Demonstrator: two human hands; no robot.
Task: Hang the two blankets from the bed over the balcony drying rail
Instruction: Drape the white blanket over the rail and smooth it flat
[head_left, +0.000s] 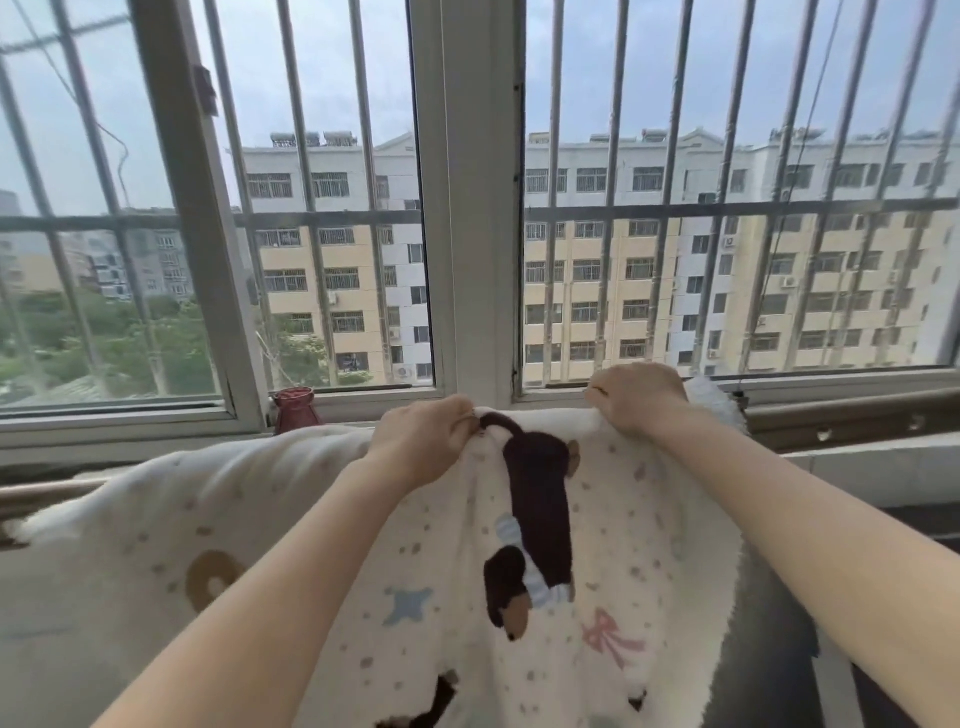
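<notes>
- Along the foot of the window, over the brown drying rail: a cream fleecy blanket, draped across and hanging down toward the viewer.
- Printed with small brown dots, a brown ring, a pale blue star, a pink bow and a dark brown monkey figure running down from the top fold.
- Left hand: back upward, fingers curled, pinching the top fold of the blanket right at the upper end of the monkey figure.
- Right hand: fingers curled over the top edge, gripping a bunch of the blanket at the rail, a little higher and farther out than the left hand.
- Between the two hands, a short stretch of the fold held roughly level.
- Just right of the right hand, a fluffy white edge sticking up; cannot tell whether part of the same blanket or of a second one.
- Left of the hands, blanket spread wide and hiding the rail; bare rail showing again only at the far left.
- Right of the blanket, rail uncovered and running off to the edge of view.
- On the window sill, near the left hand and partly hidden behind the blanket: a dark red vase, upright.
- Beyond the white window frame and metal bars: apartment blocks and, at the left, green trees.
- At the lower right, beside the blanket's edge, a dark grey surface, too unclear to name.
</notes>
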